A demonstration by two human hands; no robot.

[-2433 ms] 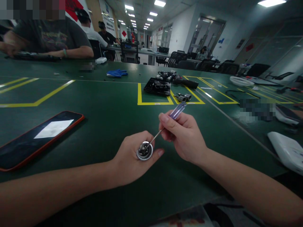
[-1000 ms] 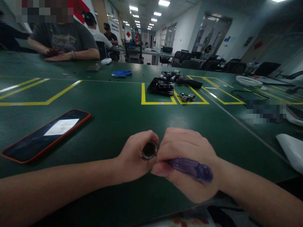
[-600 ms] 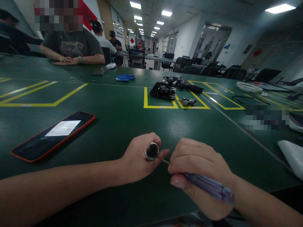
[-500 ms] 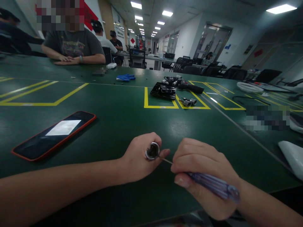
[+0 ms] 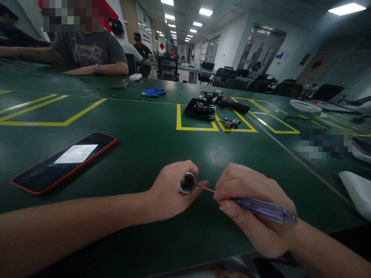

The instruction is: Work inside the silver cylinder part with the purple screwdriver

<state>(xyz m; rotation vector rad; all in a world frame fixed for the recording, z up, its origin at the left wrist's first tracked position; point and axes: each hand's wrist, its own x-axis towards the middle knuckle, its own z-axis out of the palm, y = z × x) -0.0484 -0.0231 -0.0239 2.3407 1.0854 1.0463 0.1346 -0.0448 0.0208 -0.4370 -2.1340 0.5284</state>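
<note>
My left hand (image 5: 171, 191) is closed round a round metal connector (image 5: 187, 183), its open ring facing up toward me; the rest of its body is hidden in the fist. In my right hand (image 5: 255, 208) is a screwdriver with a clear purple handle (image 5: 265, 210). Its thin shaft (image 5: 205, 188) points left, and the tip meets the side of the connector's rim by my left thumb. Whether the tip sits in a screw there, I cannot tell. Both hands are just above the green table (image 5: 139, 154).
A phone in an orange case (image 5: 65, 164) lies at left. Ahead are a black packet (image 5: 199, 109), similar metal connectors (image 5: 231, 123), a cable bundle (image 5: 211, 96) and a blue glove (image 5: 153, 92). A white device (image 5: 356, 193) is at right. A person (image 5: 89, 54) sits across the table.
The screwdriver has come out of the connector's open end and now reaches its side. Lately my right hand has shifted slightly right and up. The person opposite has stretched an arm out to the left.
</note>
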